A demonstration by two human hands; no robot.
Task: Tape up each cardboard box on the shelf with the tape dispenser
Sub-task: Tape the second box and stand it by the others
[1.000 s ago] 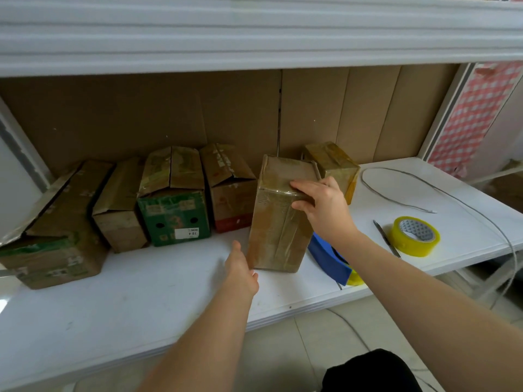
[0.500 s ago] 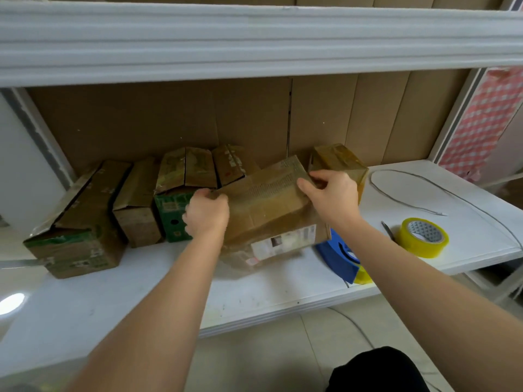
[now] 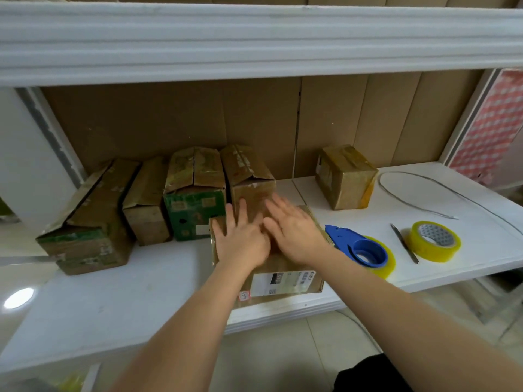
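both hands lie flat on top of the box (image 3: 283, 281) at the front edge of the shelf (image 3: 113, 301) — the left hand (image 3: 240, 241) and the right hand (image 3: 297, 236) side by side, fingers straight and spread, pressing down on the top face and pinching nothing. motion blur softens the fingertips, so whether they are smoothing a flap seam or an existing strip of tape cannot be told. the box lies low and flat, a printed label on its near face, its far edge just in front of the row of 4 boxes (image 3: 195, 193) along the back, whose flaps look loose or partly lifted. a 5th, smaller box (image 3: 343, 176) stands apart at the back right and looks already wrapped in tape. the relation that counts for the next move: the dispenser (image 3: 359, 248) — blue, with a yellow roll — lies on the shelf just beside the box's right edge, right of the right hand and clearly nearer it than the left. its long axis runs diagonally, the pointed end toward the back left and the roll toward the front right. my guess is the right hand reaches sideways for it while the left holds the flaps down. further right lie a thin pen-like tool (image 3: 404, 243) and a spare roll (image 3: 434, 240), with a wire (image 3: 424, 202) looping behind.
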